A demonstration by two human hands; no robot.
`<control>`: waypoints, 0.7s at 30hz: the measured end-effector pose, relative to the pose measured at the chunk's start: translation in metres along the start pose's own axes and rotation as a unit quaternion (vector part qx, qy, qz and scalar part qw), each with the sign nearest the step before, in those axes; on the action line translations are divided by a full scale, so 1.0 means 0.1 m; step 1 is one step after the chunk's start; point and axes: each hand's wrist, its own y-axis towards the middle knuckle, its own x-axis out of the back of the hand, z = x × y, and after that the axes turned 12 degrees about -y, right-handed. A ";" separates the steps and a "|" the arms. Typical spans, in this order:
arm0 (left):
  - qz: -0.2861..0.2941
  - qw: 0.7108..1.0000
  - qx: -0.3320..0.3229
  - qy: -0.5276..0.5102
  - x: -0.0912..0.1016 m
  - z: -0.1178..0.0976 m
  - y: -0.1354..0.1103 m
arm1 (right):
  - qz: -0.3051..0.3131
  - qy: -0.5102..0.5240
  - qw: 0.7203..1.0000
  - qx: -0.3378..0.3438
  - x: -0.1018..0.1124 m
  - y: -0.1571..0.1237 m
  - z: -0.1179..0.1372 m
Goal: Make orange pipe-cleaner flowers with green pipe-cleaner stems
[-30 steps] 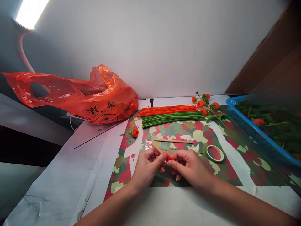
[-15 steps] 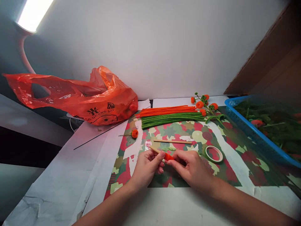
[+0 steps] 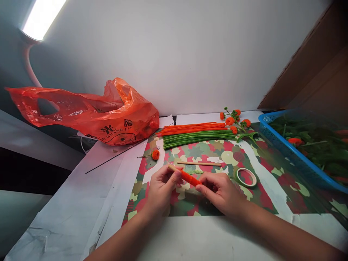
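Observation:
My left hand (image 3: 163,186) is closed around a thin wooden stick (image 3: 172,168), whose bare end pokes out past the fingers at the upper left. An orange pipe cleaner (image 3: 189,177) is wound in a tight coil along that stick, between my two hands. At the coil's lower right end, my right hand (image 3: 223,188) pinches it between thumb and fingers. Just beyond the hands lies a second wooden stick (image 3: 199,164). A small orange flower head on wire (image 3: 155,155) rests to the left, and a roll of green tape (image 3: 255,179) sits right of my right hand.
Bundles of orange pipe cleaners (image 3: 195,128) and green pipe cleaners (image 3: 199,138) lie at the back, beside a finished flower sprig (image 3: 240,127). A red plastic bag (image 3: 125,123) stands left, near a dark rod (image 3: 108,160). A blue basket (image 3: 301,161) of greenery is right.
My left hand has shifted left and slightly up, away from my right hand. More of the orange coil now shows between them. The right hand has barely moved.

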 end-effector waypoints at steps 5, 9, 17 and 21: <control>-0.022 0.999 -0.031 -0.016 0.03 -0.01 0.05 | 0.058 0.101 0.992 -0.042 -0.02 0.00 -0.01; -0.010 0.999 -0.010 -0.041 0.07 -0.01 0.05 | 0.091 0.178 0.977 -0.077 -0.02 0.01 -0.05; 0.082 0.957 -0.141 0.239 0.16 -0.13 0.09 | -0.090 0.256 0.952 -0.140 0.12 0.10 -0.17; 0.133 0.839 -0.253 0.464 0.12 -0.10 0.07 | -0.070 0.186 0.974 -0.108 0.08 0.08 -0.14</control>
